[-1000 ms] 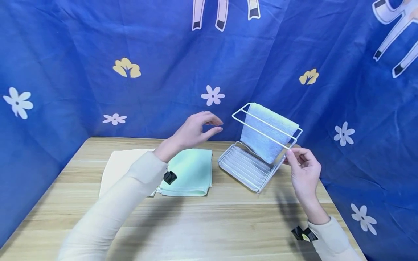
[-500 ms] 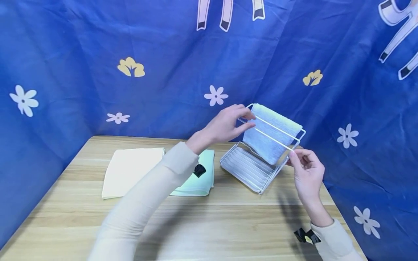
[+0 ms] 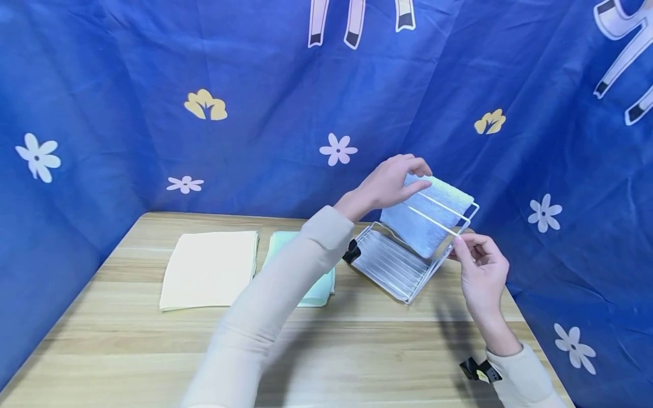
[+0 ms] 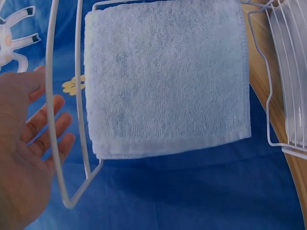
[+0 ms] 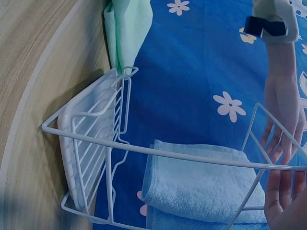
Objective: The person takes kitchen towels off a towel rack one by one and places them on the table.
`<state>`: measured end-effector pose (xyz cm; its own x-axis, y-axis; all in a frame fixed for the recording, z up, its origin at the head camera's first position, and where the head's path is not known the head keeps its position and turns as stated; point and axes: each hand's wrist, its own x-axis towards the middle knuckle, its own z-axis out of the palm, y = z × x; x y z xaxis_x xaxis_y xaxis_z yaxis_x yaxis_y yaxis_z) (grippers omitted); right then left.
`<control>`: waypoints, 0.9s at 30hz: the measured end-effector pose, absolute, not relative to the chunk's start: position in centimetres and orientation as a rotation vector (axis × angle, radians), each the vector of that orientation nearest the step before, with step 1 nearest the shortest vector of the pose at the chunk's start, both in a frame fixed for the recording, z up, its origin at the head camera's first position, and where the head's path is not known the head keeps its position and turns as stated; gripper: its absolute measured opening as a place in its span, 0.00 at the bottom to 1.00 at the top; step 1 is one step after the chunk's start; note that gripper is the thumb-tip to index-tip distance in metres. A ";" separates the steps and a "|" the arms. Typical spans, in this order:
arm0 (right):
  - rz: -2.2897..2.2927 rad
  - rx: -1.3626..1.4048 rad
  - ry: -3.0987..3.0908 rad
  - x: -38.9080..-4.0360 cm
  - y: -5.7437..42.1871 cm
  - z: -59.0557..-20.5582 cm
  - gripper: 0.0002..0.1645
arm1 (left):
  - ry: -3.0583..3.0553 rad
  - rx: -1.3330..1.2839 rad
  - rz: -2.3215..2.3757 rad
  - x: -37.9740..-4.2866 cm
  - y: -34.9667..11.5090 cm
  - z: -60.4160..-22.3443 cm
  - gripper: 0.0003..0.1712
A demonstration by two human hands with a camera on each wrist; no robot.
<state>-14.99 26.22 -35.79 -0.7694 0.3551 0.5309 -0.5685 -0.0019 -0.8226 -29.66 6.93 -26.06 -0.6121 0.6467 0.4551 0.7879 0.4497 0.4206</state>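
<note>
A white wire rack (image 3: 390, 260) with a slatted tray at its base stands at the right of the table. Over one of its upper bars hangs a folded light blue towel (image 3: 412, 235), seen full face in the left wrist view. My right hand (image 3: 482, 275) pinches the rack's near upper corner between thumb and fingers. Across the far end of the upper bars reaches my left hand (image 3: 393, 180), fingers loosely bent and apart. In the left wrist view, the left hand (image 4: 21, 158) lies beside the outermost bar, nothing in its grasp, overlapped by that bar.
On the wooden table (image 3: 153, 351) a folded cream cloth (image 3: 209, 269) lies at the left. Beside it is a folded mint green cloth (image 3: 316, 289), partly hidden by my left sleeve. A blue patterned curtain (image 3: 265, 113) rises behind the table and along its sides.
My left hand has moved right, from above the mint cloth to the rack's upper bars and the towel. The right hand keeps its hold on the rack corner.
</note>
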 end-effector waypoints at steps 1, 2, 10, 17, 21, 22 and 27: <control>1.839 0.222 -1.638 -15.0 26.2 -35.8 0.02 | -2.487 -1.242 -0.895 -29.8 7.2 -26.0 0.15; 1.835 0.217 -1.641 -15.0 26.2 -35.8 0.01 | -2.505 -1.237 -0.887 -30.0 7.5 -26.0 0.16; 1.851 0.222 -1.619 -14.9 26.2 -35.8 0.03 | -2.589 -1.222 -0.816 -31.1 8.9 -25.6 0.18; 1.870 0.258 -1.596 -15.1 26.2 -35.8 0.04 | -2.684 -1.247 -0.694 -31.7 10.1 -25.1 0.20; 1.851 0.265 -1.616 -15.1 26.3 -35.9 0.03 | -2.736 -1.237 -0.612 -32.0 10.6 -25.0 0.21; 1.850 0.266 -1.617 -15.2 26.3 -35.9 0.03 | -2.746 -1.233 -0.590 -32.1 10.7 -25.0 0.21; 1.866 0.274 -1.601 -15.2 26.3 -35.9 0.01 | -2.775 -1.216 -0.509 -32.4 11.1 -25.0 0.21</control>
<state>-15.22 26.25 -35.89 -0.7636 0.3386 0.5498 -0.5949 -0.0377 -0.8029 -32.38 11.06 -24.97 -0.6846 0.7027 0.1937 0.7257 0.6320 0.2717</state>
